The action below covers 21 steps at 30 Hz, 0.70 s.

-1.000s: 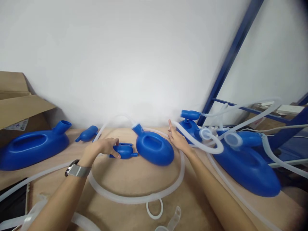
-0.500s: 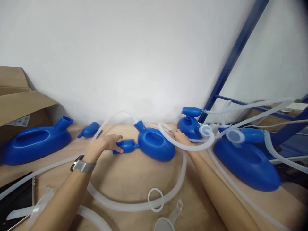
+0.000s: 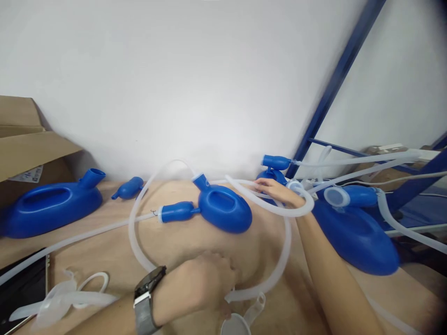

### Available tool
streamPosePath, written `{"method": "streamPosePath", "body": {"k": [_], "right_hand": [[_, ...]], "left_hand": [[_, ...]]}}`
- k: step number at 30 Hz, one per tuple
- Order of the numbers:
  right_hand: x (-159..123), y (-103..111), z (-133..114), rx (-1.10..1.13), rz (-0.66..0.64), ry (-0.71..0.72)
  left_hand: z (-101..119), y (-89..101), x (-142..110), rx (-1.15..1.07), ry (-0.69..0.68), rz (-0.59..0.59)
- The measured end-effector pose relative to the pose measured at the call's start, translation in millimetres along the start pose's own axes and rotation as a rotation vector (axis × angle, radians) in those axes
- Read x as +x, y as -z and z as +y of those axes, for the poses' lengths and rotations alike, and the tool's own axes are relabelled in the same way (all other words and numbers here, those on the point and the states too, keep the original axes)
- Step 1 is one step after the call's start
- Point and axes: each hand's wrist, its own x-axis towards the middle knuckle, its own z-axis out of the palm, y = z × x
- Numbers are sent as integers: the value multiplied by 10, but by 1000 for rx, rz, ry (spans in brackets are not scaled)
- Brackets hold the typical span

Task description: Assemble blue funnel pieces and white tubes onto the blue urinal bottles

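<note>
My left hand (image 3: 206,279), wearing a watch, is low over the table with its fingers curled and blurred. It covers part of a translucent hose (image 3: 260,291), and its thumb is close to a clear plastic cap (image 3: 235,324) with a strap; what lies inside the hand is hidden. Farther back, my right hand (image 3: 275,190) pinches a length of clear tubing (image 3: 244,183) beside a hanging hose loop (image 3: 279,211). Between the hands lies a blue urinal bottle (image 3: 225,209), its neck tilted up. A blue bulb-shaped connector (image 3: 177,211) touches its left side, with a thin tube at its other end.
To the left are another blue bottle (image 3: 57,204), a small blue connector (image 3: 130,188), a cardboard box (image 3: 38,149) and a dark tablet-like panel (image 3: 24,279). A large blue bottle (image 3: 359,237) with tubing and a blue metal frame (image 3: 335,93) stand right.
My left hand has left the blue connector and come down toward me, over the hose and near the cap. My right hand has shifted slightly right and up; the hose below has moved right.
</note>
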Motion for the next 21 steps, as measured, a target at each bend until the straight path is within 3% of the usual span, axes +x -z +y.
{"method": "streamPosePath", "body": {"k": [4,10,14,21], "right_hand": [[16,-47,51,-127,-80,-26],[2,-315,8,-240,-113,-7],[24,-466,-70,-270,-13,32],[55,-521,-267,-133,81,177]], "left_hand": [[-21,-284,159,126,-36,23],[-270,-459,269,75,-58,48],[-557,-388,321,62,-6,5],[-881,-23,380,78,128,-75]]}}
